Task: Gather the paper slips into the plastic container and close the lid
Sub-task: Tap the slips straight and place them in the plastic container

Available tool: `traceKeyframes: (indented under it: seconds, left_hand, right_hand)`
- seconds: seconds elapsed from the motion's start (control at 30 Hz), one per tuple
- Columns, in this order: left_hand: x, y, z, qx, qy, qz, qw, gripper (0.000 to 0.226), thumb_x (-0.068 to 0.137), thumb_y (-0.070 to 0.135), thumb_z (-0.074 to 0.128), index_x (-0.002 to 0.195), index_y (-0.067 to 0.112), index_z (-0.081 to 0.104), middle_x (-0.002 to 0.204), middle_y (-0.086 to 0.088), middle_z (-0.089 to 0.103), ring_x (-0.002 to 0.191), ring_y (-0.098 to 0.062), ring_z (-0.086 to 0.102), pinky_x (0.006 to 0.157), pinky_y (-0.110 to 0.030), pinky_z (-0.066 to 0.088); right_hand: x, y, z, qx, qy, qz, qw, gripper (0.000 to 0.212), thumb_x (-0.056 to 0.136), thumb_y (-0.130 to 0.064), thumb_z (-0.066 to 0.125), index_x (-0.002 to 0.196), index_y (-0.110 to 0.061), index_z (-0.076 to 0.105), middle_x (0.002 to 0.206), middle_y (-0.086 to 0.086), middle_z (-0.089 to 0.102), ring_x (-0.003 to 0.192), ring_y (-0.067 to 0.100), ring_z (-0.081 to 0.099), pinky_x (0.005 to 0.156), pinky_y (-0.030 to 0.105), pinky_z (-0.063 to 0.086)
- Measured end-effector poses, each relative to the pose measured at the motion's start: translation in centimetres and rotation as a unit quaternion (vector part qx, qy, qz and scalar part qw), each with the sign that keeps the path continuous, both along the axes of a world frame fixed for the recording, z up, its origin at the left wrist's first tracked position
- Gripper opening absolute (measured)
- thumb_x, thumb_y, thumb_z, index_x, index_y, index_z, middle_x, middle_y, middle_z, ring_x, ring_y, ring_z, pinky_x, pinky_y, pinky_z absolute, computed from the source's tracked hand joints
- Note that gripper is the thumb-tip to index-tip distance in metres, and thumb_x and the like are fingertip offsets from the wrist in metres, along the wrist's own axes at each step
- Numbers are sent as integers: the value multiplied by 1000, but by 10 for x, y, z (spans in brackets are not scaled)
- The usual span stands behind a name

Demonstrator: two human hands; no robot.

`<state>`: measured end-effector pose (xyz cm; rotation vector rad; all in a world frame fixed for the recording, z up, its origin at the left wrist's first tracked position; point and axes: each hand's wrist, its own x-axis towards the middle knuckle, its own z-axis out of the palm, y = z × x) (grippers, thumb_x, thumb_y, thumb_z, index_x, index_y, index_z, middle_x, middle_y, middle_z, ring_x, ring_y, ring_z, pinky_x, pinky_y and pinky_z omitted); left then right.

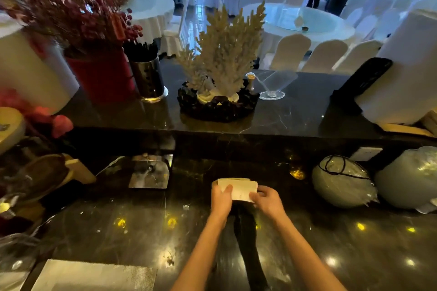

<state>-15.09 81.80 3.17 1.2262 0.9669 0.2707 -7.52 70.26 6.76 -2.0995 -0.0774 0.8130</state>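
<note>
White slips (238, 188) are clamped between both hands, left hand (221, 198) and right hand (267, 201). Edges should be squared before boxing. No container is seen.

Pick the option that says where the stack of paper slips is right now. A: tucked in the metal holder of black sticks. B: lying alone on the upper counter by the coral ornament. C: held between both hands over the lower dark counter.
C: the left hand and right hand each grip an end of the paper slips above the lower counter.
</note>
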Motion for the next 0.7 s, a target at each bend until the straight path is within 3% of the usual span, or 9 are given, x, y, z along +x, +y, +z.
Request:
traceKeyframes:
  seconds: [0.1, 0.2, 0.27, 0.47, 0.6, 0.7]
  left_hand:
    - [27, 18, -27, 91, 103, -32, 990, 42, 99, 23, 53, 135, 6, 43, 135, -18, 52, 128, -33, 50, 105, -41, 44]
    - [44, 38, -54, 198, 251, -104, 942, 55, 97, 44, 50, 137, 7, 45, 142, -19, 43, 134, -35, 40, 110, -43, 34]
    - [52, 43, -65, 228, 294, -124, 920, 59, 95, 49, 51, 137, 8, 44, 143, -19, 39, 134, -37, 37, 108, -45, 35]
    - [62, 42, -77, 198, 236, -102, 946, 56, 94, 32, 59, 141, 16, 32, 142, -18, 36, 132, -38, 36, 100, -46, 41]
    - [66, 48, -73, 170, 269, -112, 941, 69, 91, 34, 65, 143, 6, 30, 147, -24, 33, 135, -42, 34, 105, -47, 39]
    - [67, 55, -70, 99, 268, -117, 951, 79, 87, 35, 71, 145, 2, 29, 148, -22, 36, 135, -39, 39, 108, -43, 40]
  right_hand:
    - [23, 24, -25, -50, -47, 12, 998, 36, 95, -16, 61, 130, -8, 62, 125, 13, 68, 115, 27, 65, 98, 37, 52]
    - [40, 40, -45, -69, -54, 11, 996, 35, 96, -17, 59, 130, -9, 62, 128, 12, 67, 118, 27, 63, 93, 32, 49]
    - [47, 46, -60, -89, -67, 21, 994, 34, 97, -18, 57, 129, -9, 64, 128, 13, 67, 118, 28, 63, 92, 32, 49]
    - [49, 43, -93, -95, -118, 45, 987, 33, 99, -18, 52, 129, -12, 65, 126, 14, 68, 117, 30, 63, 84, 28, 47]
    - [54, 44, -101, -93, -72, 21, 993, 36, 99, -21, 52, 133, -16, 62, 130, 9, 67, 119, 28, 62, 92, 32, 49]
    - [57, 43, -105, -71, -25, -19, 997, 39, 97, -19, 55, 135, -17, 59, 131, 8, 66, 119, 28, 62, 91, 32, 49]
